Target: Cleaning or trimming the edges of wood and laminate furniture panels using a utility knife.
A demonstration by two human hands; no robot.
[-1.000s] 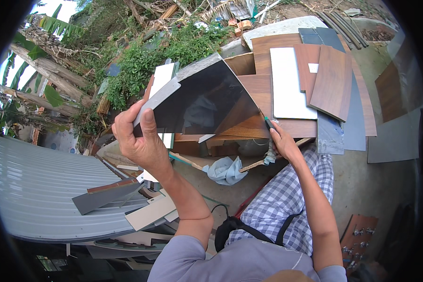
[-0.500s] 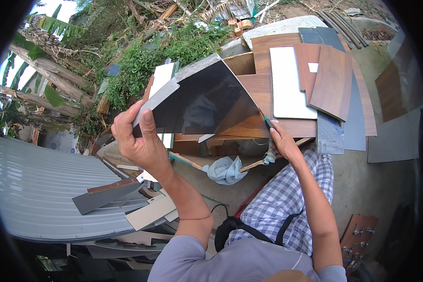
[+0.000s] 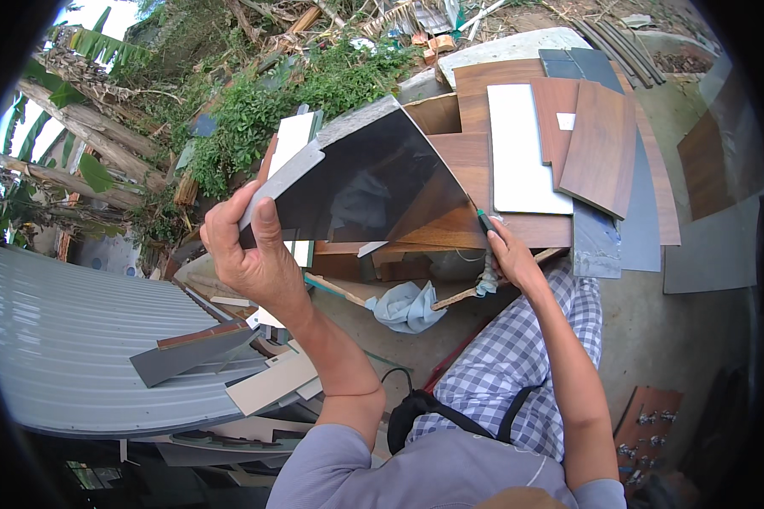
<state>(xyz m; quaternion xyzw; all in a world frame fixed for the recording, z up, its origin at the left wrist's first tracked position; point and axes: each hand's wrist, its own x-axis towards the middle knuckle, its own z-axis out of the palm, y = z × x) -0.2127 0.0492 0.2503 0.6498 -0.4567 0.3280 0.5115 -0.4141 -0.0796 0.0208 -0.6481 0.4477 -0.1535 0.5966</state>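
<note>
My left hand (image 3: 250,246) is closed on the left edge of a dark glossy panel (image 3: 339,187), with the thumb over its face. The panel is tilted up, and a pale grey strip runs along its far-left edge. Its shiny face reflects wood and cloth. At the panel's right corner, my right hand (image 3: 513,256) grips a slim hand tool with a green and black handle (image 3: 484,220). The tool's tip meets the panel's edge and is too small to make out. A pale blue cloth (image 3: 405,307) is bunched below the panel, between two wooden bars.
Wood-grain boards (image 3: 598,153), a white board (image 3: 524,153) and grey boards lie stacked at the right. Offcuts (image 3: 271,382) are piled at the left beside a corrugated metal sheet (image 3: 102,348). Green plants (image 3: 263,127) grow beyond. A brown board with metal fittings (image 3: 649,428) lies at lower right.
</note>
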